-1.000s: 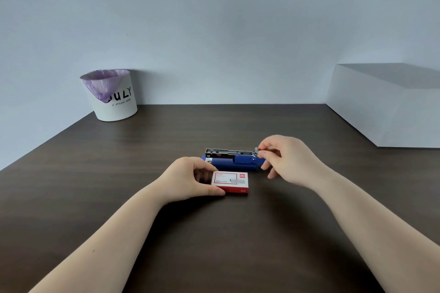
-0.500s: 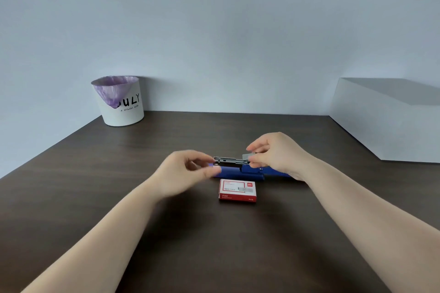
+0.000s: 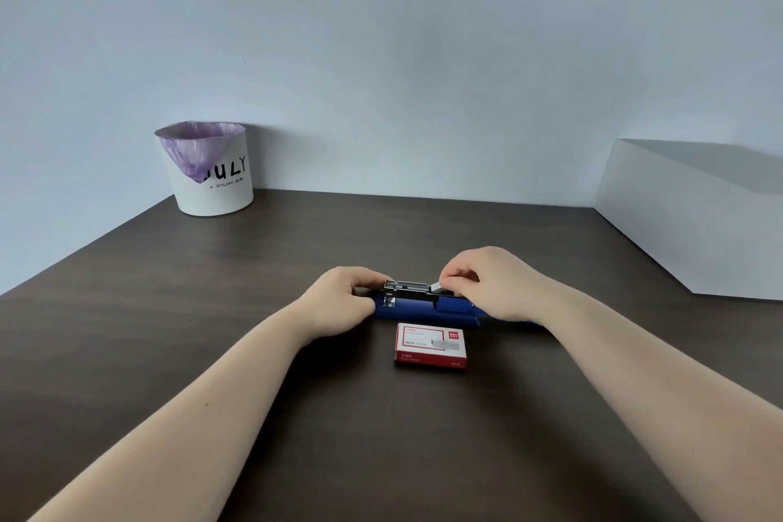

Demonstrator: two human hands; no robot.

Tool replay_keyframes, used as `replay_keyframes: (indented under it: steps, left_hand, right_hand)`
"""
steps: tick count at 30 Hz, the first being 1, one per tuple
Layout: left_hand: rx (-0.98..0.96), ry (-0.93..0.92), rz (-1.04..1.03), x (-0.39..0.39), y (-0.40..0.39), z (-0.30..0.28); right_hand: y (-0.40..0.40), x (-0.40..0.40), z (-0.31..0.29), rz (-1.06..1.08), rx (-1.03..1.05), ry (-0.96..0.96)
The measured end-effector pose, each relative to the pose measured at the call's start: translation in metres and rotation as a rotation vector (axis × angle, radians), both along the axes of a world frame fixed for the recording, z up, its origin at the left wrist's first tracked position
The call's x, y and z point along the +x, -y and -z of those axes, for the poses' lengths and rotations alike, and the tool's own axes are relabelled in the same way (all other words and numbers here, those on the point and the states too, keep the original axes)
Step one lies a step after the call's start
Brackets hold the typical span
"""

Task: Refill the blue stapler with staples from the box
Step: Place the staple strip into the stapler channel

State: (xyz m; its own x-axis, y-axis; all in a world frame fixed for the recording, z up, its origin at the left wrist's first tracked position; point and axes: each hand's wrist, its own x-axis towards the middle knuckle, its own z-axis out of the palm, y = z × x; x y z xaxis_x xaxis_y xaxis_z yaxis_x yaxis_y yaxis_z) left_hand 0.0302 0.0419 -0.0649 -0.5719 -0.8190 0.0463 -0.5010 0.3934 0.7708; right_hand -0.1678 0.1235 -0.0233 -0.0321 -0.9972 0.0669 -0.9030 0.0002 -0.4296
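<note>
A blue plastic stapler [image 3: 426,309] lies lengthwise across the middle of a dark brown wood-grain table [image 3: 169,309], opened up so that its silver metal staple channel [image 3: 409,287] sits raised above the blue base. The person's left hand [image 3: 339,301] is at the stapler's left end, fingers curled narrowly around the tip of the channel and the front of the base, steadying it. The right hand [image 3: 491,284] is at the right part of the channel, its thumb and forefinger pinched on a small grey strip of staples [image 3: 437,287] that rests on the channel there — whether the strip is fully seated cannot be told.

Just on the near side of the stapler, apart from both hands, lies a small red and white cardboard staple box [image 3: 431,345], flat on the table and closed as far as can be seen.

At the far left corner stands a white round bin with black lettering and a purple plastic liner [image 3: 207,170]. At the far right edge sits a large white box [image 3: 695,216] — well apart from the hands.
</note>
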Motion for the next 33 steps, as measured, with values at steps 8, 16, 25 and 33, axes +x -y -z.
replay_keyframes:
  steps: [8, 16, 25, 33]
  left_hand:
    - [-0.132, 0.06, 0.093, 0.004, 0.0, 0.002]
    - [-0.166, 0.07, 0.073, 0.004, 0.002, 0.005]
    - [-0.159, 0.049, 0.07, 0.004, 0.002, 0.006]
    - [-0.168, 0.044, 0.06, 0.005, 0.004, 0.008]
  right_hand:
    - [0.002, -0.004, 0.003, -0.032, -0.04, 0.012]
    - [0.004, -0.002, 0.009, -0.058, -0.068, -0.067]
    - [0.008, 0.003, 0.013, -0.053, -0.126, -0.128]
    - [0.002, -0.004, 0.015, -0.026, -0.213, -0.14]
